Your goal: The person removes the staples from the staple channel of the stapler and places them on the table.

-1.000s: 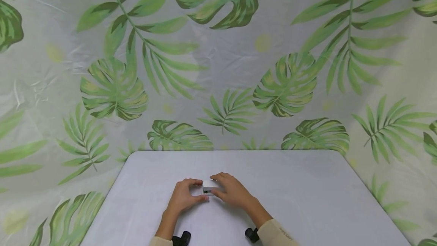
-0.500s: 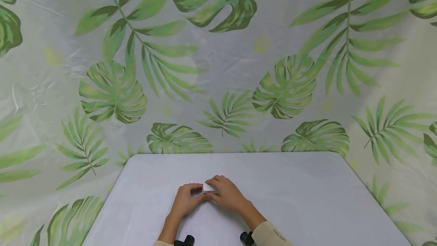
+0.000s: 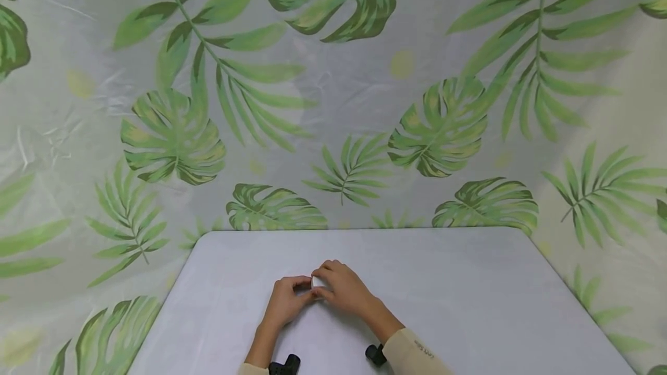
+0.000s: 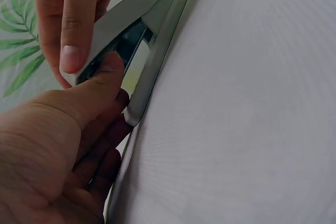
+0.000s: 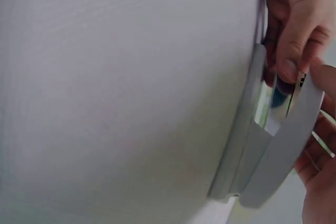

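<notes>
Head view: the left hand [image 3: 285, 301] and right hand [image 3: 345, 289] grip a stapler [image 3: 317, 283] in from the tabletop's [image 3: 458, 300] far edge. Left wrist: left fingers pinch its parted front end, thumb between lever [image 4: 126, 14] and base [image 4: 157, 66], probably for steadiness. Right wrist: right fingers curl round the lever, seemingly to raise it.

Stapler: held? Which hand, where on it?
White stapler, held at its open front end: right hand grips the upper arm; left hand has its thumb at the magazine, its full hold partly hidden.
</notes>
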Available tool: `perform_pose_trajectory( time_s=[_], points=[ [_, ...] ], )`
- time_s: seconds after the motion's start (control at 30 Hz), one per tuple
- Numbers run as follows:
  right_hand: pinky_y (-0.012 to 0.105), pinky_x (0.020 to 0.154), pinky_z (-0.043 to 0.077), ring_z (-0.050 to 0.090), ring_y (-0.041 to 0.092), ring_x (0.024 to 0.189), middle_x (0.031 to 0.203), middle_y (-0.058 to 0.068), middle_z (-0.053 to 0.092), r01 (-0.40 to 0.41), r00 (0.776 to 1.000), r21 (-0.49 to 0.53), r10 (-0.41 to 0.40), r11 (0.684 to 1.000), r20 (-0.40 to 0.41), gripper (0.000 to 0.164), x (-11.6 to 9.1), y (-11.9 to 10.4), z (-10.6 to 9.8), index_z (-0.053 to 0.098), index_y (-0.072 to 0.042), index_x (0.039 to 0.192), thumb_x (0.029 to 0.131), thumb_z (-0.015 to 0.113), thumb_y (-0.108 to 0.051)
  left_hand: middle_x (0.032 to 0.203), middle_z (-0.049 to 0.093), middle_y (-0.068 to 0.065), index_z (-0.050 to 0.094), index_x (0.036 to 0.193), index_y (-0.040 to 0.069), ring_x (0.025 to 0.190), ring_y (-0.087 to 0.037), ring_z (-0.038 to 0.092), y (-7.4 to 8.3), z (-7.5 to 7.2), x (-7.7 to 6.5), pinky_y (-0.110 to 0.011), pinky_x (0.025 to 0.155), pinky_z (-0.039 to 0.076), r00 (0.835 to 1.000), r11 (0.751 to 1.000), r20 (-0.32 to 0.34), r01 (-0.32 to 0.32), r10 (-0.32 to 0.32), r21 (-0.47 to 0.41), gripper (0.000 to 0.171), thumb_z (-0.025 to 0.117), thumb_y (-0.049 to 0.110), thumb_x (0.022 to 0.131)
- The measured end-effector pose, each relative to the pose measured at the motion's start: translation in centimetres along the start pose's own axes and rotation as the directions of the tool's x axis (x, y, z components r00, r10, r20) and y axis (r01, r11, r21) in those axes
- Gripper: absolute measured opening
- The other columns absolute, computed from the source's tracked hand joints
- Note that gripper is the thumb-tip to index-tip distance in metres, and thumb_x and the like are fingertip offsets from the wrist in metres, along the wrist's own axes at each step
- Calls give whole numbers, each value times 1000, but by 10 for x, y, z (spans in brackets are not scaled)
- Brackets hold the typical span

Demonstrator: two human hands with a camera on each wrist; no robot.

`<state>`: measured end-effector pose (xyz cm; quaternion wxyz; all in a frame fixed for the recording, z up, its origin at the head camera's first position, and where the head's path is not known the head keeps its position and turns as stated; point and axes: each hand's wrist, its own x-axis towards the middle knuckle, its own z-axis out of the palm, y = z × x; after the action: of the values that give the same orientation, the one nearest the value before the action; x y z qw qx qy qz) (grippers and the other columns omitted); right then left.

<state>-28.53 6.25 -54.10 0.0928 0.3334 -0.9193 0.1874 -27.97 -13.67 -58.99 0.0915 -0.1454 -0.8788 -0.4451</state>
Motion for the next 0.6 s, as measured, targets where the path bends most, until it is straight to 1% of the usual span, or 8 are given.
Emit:
perform_pose_trajectory(
  time_s=[0.07, 0.13, 0.2, 0.27, 0.37, 0.43, 0.53, 0.6],
  points=[
    [35, 96, 53, 62, 16, 110, 120, -3, 67, -8, 1000, 18, 8, 1000, -4, 33, 0, 0, -3, 72, -17, 125, 100, 68, -39, 97, 80, 6, 82, 103, 15, 99, -15, 74, -1, 0, 1, -37, 91, 57, 1000, 1000, -2, -5, 5, -4, 19, 85, 22, 86],
    [37, 98, 53, 63, 17, 112, 121, -2, 67, -19, 1000, 47, 19, 999, -9, 34, 0, 1, -8, 71, -16, 126, 101, 67, -38, 96, 80, 5, 82, 103, 14, 96, -15, 74, -1, 0, 1, -36, 89, 58, 1000, 1000, -7, -24, 24, -1, 18, 85, 22, 87],
    [38, 100, 52, 63, 17, 115, 122, -1, 67, -26, 999, 77, 28, 997, -16, 35, -2, 3, -14, 69, -16, 129, 102, 66, -38, 95, 80, 5, 82, 103, 15, 94, -14, 75, 0, 0, 1, -36, 87, 58, 999, 999, -10, -42, 42, 3, 19, 85, 24, 86],
    [40, 102, 52, 63, 18, 117, 124, -1, 66, -34, 999, 108, 37, 994, -17, 37, -4, 4, -21, 67, -16, 132, 102, 65, -38, 94, 80, 7, 82, 103, 18, 93, -13, 75, 1, -1, 2, -36, 86, 58, 999, 999, -7, -46, 46, 3, 21, 86, 28, 85],
    [40, 101, 52, 63, 15, 116, 126, -3, 66, -42, 999, 138, 45, 990, -23, 40, -9, 9, -30, 64, -19, 138, 104, 62, -39, 95, 80, 9, 82, 103, 22, 93, -12, 75, 2, -1, 2, -37, 86, 58, 999, 999, 10, -36, 36, 5, 22, 85, 33, 84],
    [40, 99, 52, 62, 13, 114, 126, -3, 65, -41, 998, 156, 47, 987, -32, 42, -12, 12, -36, 61, -21, 142, 104, 60, -39, 96, 80, 10, 83, 103, 24, 94, -11, 74, 4, -2, 2, -37, 87, 58, 1000, 1000, 26, -12, 12, 5, 22, 85, 35, 84],
    [40, 97, 53, 61, 11, 112, 127, -1, 66, -33, 998, 186, 43, 982, -47, 42, -18, 18, -42, 59, -24, 144, 105, 59, -39, 96, 80, 10, 83, 103, 23, 94, -12, 74, 7, -2, 2, -39, 88, 58, 999, 1000, 42, 1, -2, 10, 22, 85, 35, 85],
    [40, 97, 53, 61, 11, 113, 127, 0, 66, -30, 998, 205, 42, 978, -56, 41, -22, 20, -46, 60, -24, 143, 105, 60, -37, 96, 80, 10, 83, 102, 23, 95, -11, 74, 9, -3, 1, -39, 88, 58, 998, 1000, 50, 23, -23, 6, 22, 85, 35, 85]
  ],
)
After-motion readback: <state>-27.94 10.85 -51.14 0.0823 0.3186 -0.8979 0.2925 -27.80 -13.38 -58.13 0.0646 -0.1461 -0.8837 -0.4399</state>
